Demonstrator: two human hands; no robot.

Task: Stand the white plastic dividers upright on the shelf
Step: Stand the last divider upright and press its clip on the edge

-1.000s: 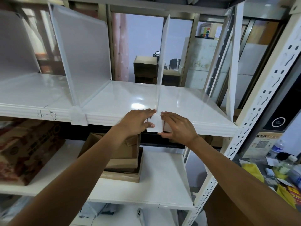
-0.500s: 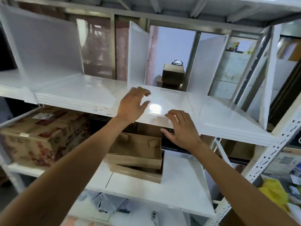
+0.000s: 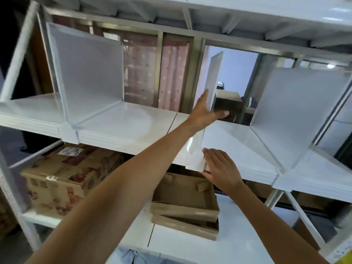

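Note:
Three white plastic dividers stand upright on the white shelf. The left divider and the right divider stand alone, untouched. My left hand reaches deep into the shelf and grips the lower back part of the middle divider, thumb on one face and fingers on the other. My right hand lies flat with fingers together against the middle divider's front clip at the shelf's front edge.
Two stacked shallow cardboard trays and a printed carton sit on the lower shelf. White perforated uprights frame the rack. Another shelf board runs overhead. A brown box shows behind the rack.
My left hand has moved from the shelf surface back to grip the middle divider's rear. My right hand has come up to its front clip. The view has shifted left and closer.

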